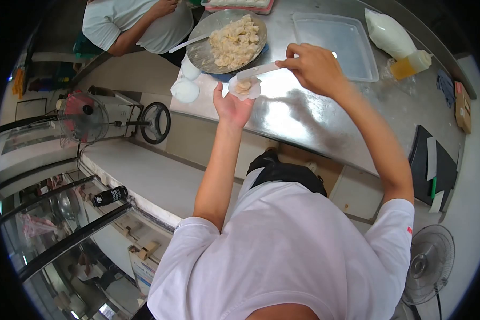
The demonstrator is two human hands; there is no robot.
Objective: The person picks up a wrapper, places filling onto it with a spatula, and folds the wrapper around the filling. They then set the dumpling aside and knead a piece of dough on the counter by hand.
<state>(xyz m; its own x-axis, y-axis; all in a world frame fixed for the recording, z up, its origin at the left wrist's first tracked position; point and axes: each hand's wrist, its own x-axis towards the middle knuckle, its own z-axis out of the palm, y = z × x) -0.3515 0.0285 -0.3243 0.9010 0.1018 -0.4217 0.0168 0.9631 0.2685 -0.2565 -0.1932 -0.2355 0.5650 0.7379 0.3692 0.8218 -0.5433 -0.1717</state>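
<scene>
My left hand (233,109) is palm up at the table's near edge and holds a round white dumpling wrapper (254,92). A small lump of pale filling (243,86) lies on the wrapper. In my right hand (316,66) is a flat, light-coloured spatula (260,70), gripped at one end, its blade over the wrapper's far side. Just beyond stands a wide metal bowl (198,55) with a heap of chunky filling (236,42). Two piles of white wrappers, a nearer pile (185,91) and a farther pile (190,69), sit left of my left hand.
On the steel table (325,114) are a clear plastic tray (333,48), a white bag (390,34) and a bottle of yellow liquid (410,64). Another person (138,26) stands across at the far left, near a second white utensil (189,42) resting in the bowl.
</scene>
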